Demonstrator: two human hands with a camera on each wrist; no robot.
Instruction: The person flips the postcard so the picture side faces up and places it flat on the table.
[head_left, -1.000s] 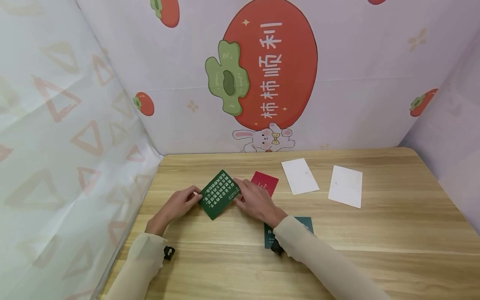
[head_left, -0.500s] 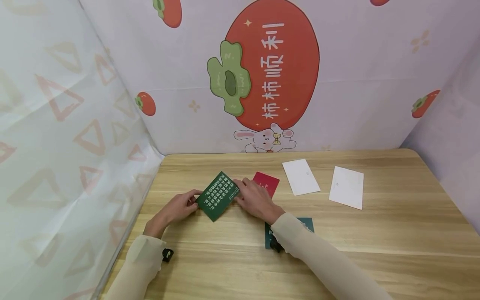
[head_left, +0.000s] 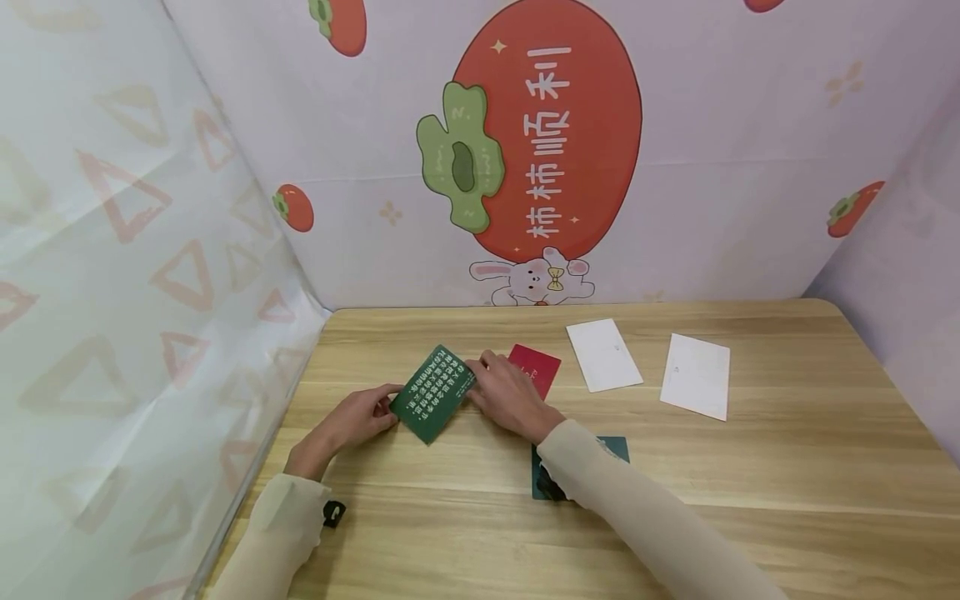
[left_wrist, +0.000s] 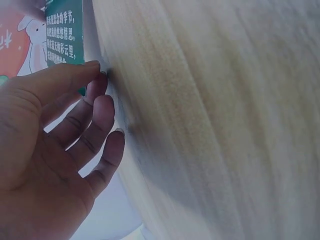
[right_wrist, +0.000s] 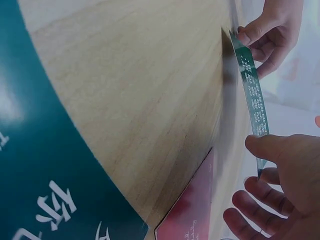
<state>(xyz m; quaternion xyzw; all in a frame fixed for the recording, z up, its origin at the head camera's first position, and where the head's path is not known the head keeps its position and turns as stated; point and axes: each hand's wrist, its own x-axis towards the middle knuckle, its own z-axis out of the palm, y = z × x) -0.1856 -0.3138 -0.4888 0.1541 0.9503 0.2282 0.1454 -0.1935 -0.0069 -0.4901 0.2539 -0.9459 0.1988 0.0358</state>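
A dark green card (head_left: pixel 433 395) printed with several lines of white characters is held at a slant, close over the table, left of the middle. My left hand (head_left: pixel 363 417) pinches its left side between thumb and fingers, the other fingers loosely bent. At the opposite, right-hand edge, my right hand (head_left: pixel 507 395) grips the card with thumb on top and index finger underneath, as the right wrist view shows. A red card (head_left: pixel 536 368) lies just behind the right hand, partly covered by it. Under the right forearm sits a teal card (right_wrist: pixel 55 130) with white writing, partly hidden in the head view.
Two white cards, one nearer the middle (head_left: pixel 603 355) and one farther right (head_left: pixel 695 377), lie toward the back of the wooden table (head_left: pixel 750 492). A printed cloth (head_left: pixel 705 217) hangs behind the table, and another cloth (head_left: pixel 142 350) runs along its left side.
The green card has shifted slightly left and tilted a little flatter, both hands still holding it. The left fingers have moved slightly along its edge. The other cards lie as before.
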